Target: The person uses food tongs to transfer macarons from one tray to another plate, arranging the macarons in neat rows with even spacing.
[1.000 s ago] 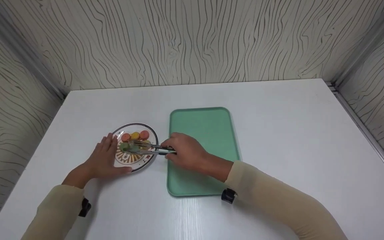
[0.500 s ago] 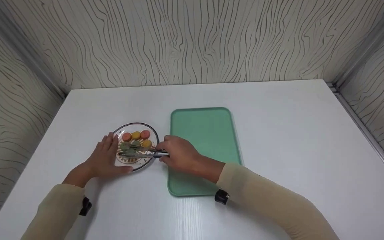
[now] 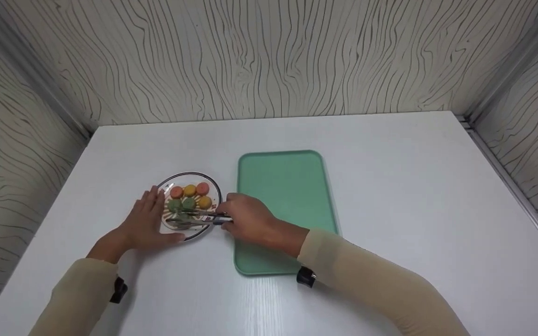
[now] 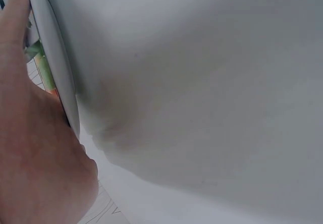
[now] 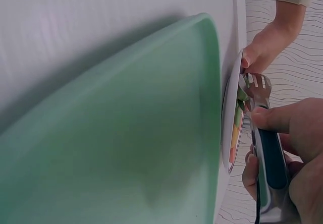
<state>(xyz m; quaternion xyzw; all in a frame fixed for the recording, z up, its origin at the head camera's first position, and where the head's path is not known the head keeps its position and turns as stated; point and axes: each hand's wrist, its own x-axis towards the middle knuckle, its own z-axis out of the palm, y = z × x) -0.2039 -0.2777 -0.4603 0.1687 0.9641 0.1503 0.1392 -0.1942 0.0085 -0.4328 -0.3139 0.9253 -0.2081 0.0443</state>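
In the head view, my left hand (image 3: 144, 224) rests at the left rim of a round white plate (image 3: 203, 228), fingers extended along it and thumb at its near edge. Colourful macarons lie on the plate: red ones (image 3: 176, 192) and a yellow one (image 3: 189, 190) at the back, another yellow one (image 3: 205, 202) to the right, green ones (image 3: 188, 203) in the middle and left. My right hand (image 3: 250, 218) grips metal tongs (image 5: 272, 158) by the dark-panelled handles. Their tips straddle a partly hidden green macaron near the plate's front; whether they pinch it I cannot tell.
A green rectangular tray (image 3: 280, 172) lies right of the plate, partly under my right hand and forearm. Both stand on a white table (image 3: 390, 186). Wood-patterned panels (image 3: 269, 56) rise behind the table and on both sides.
My right hand has moved left and slightly nearer. The tongs' tips have shifted from the left green macaron to the plate's front, uncovering the middle macarons. My left hand stays put.
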